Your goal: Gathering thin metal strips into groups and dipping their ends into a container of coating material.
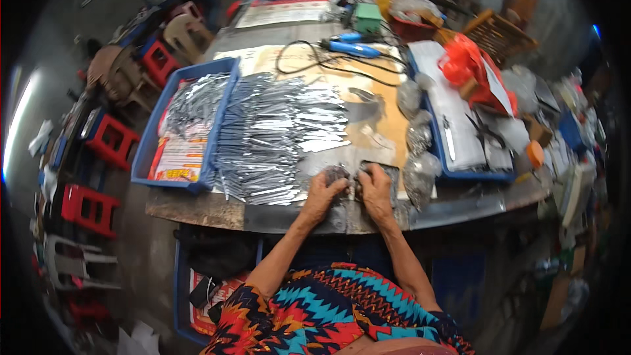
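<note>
Near the table's front edge, my left hand (321, 196) is closed, its fingers curled at a small greyish heap or bag (336, 174) that is too small to make out. Beside it, my right hand (375, 193) has its thumb and fingers pressed together at the edge of a dark, flat rectangular piece (389, 176). Between the hands is a narrow gap, and what the fingertips hold is hidden. Left of my hands, rows of thin silvery metal strips (276, 128) are spread over the table.
A blue tray (137, 167) with more strips stands at the left. Farther back lies a blue electric screwdriver (355, 48) with a looping black cord. Clear bags of small parts (420, 177) line the right, next to another blue tray (460, 175). Red stools (91, 212) stand left of the table.
</note>
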Demonstrator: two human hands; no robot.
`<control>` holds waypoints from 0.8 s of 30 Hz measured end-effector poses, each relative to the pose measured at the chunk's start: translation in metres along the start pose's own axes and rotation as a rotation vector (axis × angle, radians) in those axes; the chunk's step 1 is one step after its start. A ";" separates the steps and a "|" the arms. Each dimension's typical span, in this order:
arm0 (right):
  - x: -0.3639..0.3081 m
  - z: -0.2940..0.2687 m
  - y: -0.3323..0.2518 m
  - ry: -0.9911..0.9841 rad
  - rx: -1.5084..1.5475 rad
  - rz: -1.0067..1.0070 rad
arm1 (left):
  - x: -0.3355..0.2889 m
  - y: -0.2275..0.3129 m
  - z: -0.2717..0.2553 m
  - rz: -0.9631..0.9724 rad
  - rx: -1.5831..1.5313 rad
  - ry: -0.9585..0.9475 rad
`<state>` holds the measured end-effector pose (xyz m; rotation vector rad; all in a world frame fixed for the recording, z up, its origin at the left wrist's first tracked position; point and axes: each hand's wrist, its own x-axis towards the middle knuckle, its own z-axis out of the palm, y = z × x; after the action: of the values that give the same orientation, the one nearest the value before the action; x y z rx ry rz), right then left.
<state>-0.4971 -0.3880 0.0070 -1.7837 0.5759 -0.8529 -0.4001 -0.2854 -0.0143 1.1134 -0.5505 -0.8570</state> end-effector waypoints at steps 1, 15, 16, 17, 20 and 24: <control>-0.003 0.000 -0.003 -0.026 0.169 0.152 | -0.002 -0.002 -0.002 -0.001 -0.011 -0.026; 0.003 0.000 -0.009 -0.144 0.199 0.150 | -0.011 0.015 -0.004 0.018 0.230 0.024; 0.004 -0.001 -0.008 -0.129 0.186 0.148 | -0.013 0.018 -0.001 0.035 0.234 0.055; 0.005 -0.002 -0.008 -0.119 0.172 0.145 | -0.012 0.021 0.002 0.037 0.230 0.089; -0.001 -0.011 -0.013 -0.084 0.074 0.161 | -0.017 0.018 0.006 0.017 0.203 0.028; 0.000 -0.011 -0.010 -0.092 0.118 0.147 | -0.014 0.013 0.006 0.079 0.079 -0.012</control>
<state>-0.5060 -0.3914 0.0184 -1.6431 0.5771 -0.6861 -0.4086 -0.2747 0.0009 1.1513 -0.6387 -0.7795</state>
